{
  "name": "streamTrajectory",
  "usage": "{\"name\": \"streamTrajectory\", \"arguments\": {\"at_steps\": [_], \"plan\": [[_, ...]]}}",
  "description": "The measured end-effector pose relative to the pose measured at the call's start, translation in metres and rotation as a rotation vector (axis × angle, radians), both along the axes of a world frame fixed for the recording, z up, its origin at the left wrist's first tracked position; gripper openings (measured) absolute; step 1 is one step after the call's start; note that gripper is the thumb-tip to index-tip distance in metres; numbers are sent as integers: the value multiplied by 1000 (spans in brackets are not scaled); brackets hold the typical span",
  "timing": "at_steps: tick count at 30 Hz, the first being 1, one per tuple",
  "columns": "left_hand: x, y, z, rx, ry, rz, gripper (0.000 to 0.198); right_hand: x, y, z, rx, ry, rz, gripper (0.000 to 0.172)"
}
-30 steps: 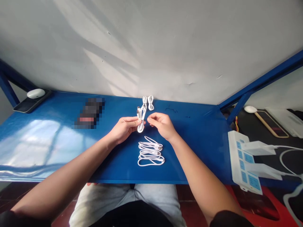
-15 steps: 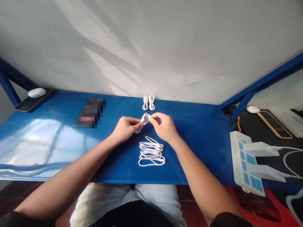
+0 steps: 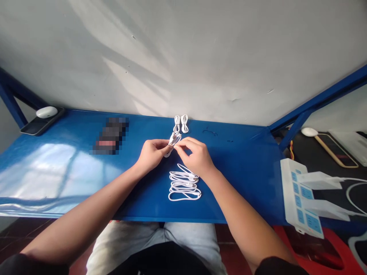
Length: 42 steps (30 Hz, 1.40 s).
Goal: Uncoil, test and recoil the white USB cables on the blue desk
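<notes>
A small coiled white cable (image 3: pixel 174 140) is pinched at the fingertips of my left hand (image 3: pixel 151 154), and the fingers of my right hand (image 3: pixel 197 157) press on it from the other side. Its lower loop hangs below my left fingers. Just beyond my hands, two small tied bundles of white cable (image 3: pixel 180 123) lie side by side on the blue table (image 3: pixel 243 172). Nearer me, below my right wrist, a longer white cable (image 3: pixel 184 186) lies in loose stacked loops. Part of the held coil is hidden by my fingers.
A pixelated, unreadable object (image 3: pixel 110 136) lies left of my hands. A white oval device (image 3: pixel 46 112) sits on a dark pad at the far left corner. A white power strip (image 3: pixel 296 196) with plugged-in chargers lies at the right. A grey wall (image 3: pixel 183 57) rises behind the table.
My hands have drawn closer together around the white cable, which is now wound into a tighter, shorter coil than a second ago. The view has drifted slightly.
</notes>
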<state>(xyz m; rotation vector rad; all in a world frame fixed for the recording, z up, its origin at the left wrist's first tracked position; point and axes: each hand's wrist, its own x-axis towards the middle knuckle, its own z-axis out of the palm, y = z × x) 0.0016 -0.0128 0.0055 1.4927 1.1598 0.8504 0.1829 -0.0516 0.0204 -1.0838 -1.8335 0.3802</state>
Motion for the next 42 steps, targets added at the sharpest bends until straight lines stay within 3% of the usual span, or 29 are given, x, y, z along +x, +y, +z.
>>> {"name": "streamTrajectory", "arguments": {"at_steps": [5,11,16,20,25,30,34,38,42], "plan": [[1,-1,-4,-106,-92,-93,73,10,7,3,20,79,-147,13],[1,-2,0,-184,-55,-79,48,14,6,4,-62,114,-212,20],[-1,0,-4,-182,-36,-92,42,15,9,2,-136,227,-272,22],[-2,-5,-6,-83,-5,-189,39,20,18,-4,-317,508,-333,23],[-1,-10,0,226,238,-243,31,40,34,-15,-480,796,-416,28],[5,-6,-1,471,416,-323,29,77,47,-21,-410,617,-613,32],[11,-5,-5,619,482,-439,29,99,48,-21,-419,358,-561,24],[14,-6,-10,647,444,-468,29,108,43,-20,-544,2,-627,16],[14,-7,-10,598,403,-500,31,113,43,-19,-623,-103,-710,15]]}}
